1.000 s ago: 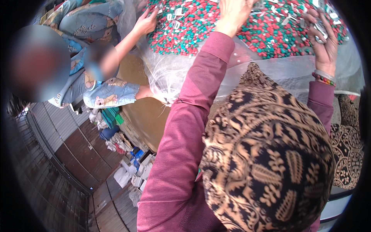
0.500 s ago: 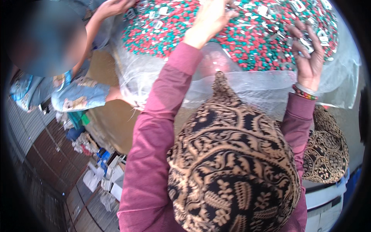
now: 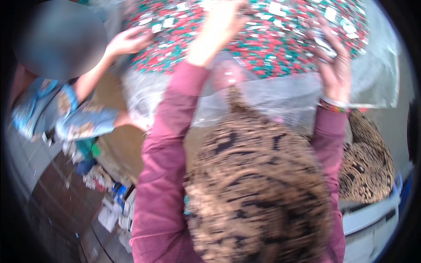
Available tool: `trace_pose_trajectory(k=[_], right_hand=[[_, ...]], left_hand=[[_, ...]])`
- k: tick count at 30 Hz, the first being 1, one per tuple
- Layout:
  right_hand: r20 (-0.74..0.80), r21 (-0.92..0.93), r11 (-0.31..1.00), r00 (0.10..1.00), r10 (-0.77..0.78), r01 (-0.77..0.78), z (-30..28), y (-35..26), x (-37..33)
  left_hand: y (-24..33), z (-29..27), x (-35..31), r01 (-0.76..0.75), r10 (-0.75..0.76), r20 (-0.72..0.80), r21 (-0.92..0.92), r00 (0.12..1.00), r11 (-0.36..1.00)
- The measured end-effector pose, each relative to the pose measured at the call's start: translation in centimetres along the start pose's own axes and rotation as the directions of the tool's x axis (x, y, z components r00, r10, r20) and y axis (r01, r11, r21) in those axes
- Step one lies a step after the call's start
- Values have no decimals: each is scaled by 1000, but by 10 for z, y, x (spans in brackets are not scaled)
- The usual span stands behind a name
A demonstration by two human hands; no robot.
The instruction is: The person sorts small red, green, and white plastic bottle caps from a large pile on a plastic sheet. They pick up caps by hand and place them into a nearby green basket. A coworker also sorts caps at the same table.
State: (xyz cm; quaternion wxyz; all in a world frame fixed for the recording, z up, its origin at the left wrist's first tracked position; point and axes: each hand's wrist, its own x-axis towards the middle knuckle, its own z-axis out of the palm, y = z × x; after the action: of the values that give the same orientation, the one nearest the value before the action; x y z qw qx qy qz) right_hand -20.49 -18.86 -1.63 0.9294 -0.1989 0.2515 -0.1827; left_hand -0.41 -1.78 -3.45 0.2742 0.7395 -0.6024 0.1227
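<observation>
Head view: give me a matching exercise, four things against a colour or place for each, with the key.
Things:
1. pile of small pieces
2. sleeve of the left arm
3. right hand
4. plastic sheet

Descriptions:
A. maroon
B. clear, under the heap
C. red, green and white
D. banded at the wrist, on the heap's right side

Pairs: 1-C, 2-A, 3-D, 4-B
</observation>
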Motion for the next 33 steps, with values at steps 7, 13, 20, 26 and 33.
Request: trace_pose_trajectory(k=[7, 13, 20, 26, 33], right_hand=[[174, 175, 973, 977, 119, -150, -9, -14, 3], [-121, -37, 999, 993, 15, -20, 12, 3, -22], [46, 239, 970, 999, 28, -38, 6, -9, -13], [207, 413, 909, 978, -26, -64, -1, -9, -8], [22, 326, 940, 993, -119, 106, -17, -24, -7]], left_hand=[[23, -12, 20, 476, -362, 408, -223, 838, 851], [2, -16, -7, 436, -397, 212, -189, 893, 880], [-44, -39, -10, 666, -662, 383, 144, 645, 732], [-23, -1, -8, 549, -580, 468, 219, 666, 807], [-10, 24, -9, 537, -566, 424, 199, 706, 819]])
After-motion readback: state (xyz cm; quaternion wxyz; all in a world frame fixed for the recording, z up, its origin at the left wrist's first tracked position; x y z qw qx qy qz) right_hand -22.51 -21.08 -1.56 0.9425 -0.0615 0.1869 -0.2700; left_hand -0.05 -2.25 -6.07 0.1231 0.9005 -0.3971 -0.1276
